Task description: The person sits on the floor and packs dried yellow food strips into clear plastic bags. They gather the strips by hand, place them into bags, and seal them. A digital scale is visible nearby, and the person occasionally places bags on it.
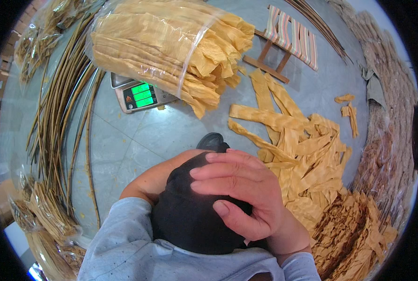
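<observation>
My right hand [240, 189] rests with curled, slightly parted fingers on my knee in black trousers [194, 214]. My left forearm [147, 172] bends behind the knee, and the left hand itself is out of sight. Before me, a large bundle of yellow, dried bean-curd-like sheets [152, 45] in clear plastic, with a band around it, lies on a digital scale [142, 95] with lit green displays. Right of my hand, long flat yellow strips [300, 154] lie in a loose pile on the floor.
A folding stool [289, 38] with a striped seat stands at the upper right. Long thin brown stalks [57, 105] lie at the left, near plastic-wrapped bundles [50, 214]. Brown crinkled material [339, 228] is at the lower right. Greyish bundles [388, 87] line the right side.
</observation>
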### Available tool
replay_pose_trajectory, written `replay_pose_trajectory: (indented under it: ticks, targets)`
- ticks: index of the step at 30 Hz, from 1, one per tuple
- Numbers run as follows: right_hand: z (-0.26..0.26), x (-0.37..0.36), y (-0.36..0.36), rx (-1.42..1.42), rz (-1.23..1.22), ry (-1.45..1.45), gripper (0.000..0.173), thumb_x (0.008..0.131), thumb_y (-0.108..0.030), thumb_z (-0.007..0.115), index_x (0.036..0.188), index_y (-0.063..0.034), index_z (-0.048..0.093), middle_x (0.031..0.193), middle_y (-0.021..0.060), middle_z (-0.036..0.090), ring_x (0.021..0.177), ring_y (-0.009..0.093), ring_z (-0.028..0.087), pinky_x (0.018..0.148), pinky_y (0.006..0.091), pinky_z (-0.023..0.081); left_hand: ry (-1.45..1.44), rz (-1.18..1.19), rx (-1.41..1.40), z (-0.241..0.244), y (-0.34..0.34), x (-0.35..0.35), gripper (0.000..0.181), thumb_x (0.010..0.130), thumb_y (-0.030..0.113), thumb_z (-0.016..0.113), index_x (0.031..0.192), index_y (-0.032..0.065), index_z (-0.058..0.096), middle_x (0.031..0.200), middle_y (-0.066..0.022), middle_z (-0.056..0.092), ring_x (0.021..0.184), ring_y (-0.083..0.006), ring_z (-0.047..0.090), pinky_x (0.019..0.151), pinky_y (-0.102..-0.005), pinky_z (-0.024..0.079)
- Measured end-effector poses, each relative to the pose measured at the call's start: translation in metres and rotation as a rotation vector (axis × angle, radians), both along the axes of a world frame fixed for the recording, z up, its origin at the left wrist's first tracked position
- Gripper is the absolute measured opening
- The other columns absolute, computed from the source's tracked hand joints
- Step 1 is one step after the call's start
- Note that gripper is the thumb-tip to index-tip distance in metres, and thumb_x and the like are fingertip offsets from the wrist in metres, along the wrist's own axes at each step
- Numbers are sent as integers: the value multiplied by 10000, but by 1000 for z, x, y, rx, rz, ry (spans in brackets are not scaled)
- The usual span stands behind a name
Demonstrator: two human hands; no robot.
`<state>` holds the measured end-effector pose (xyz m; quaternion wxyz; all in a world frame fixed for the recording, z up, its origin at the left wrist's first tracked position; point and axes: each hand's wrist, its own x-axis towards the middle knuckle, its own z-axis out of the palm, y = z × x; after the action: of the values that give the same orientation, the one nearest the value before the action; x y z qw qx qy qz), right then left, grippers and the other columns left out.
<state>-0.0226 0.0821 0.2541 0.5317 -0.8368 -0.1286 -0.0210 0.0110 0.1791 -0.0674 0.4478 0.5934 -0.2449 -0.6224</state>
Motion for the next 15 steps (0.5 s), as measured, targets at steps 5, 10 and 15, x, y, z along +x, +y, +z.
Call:
replay_pose_trajectory:
  ticks: [5, 10, 15]
  targets:
    - [0, 0, 0, 34, -12, 47, 293, 741, -188, 569, 981, -68, 686, 1055, 97, 660, 1062, 293, 581, 953, 396, 391, -24, -40, -4, 6, 0, 10, 181, 923, 184, 523, 880, 32, 613, 791, -7, 603, 748, -85, 551, 711, -239, 449]
    - [-30, 20, -14, 133, -207, 329, 200, 861, -147, 579, 1001, -32, 663, 1034, 84, 655, 992, 182, 595, 895, 331, 442, -167, -7, -89, 60, 32, 63, 203, 932, 189, 508, 870, 26, 612, 798, -12, 606, 767, -89, 558, 735, -243, 451]
    - [-96, 121, -53, -120, -726, -220, 302, 756, -217, 704, 965, -17, 617, 859, 118, 610, 776, 237, 591, 722, 332, 482, -282, 463, -374, 191, 37, 125, 245, 940, 210, 512, 872, 1, 620, 844, -31, 629, 812, -104, 580, 760, -260, 466]
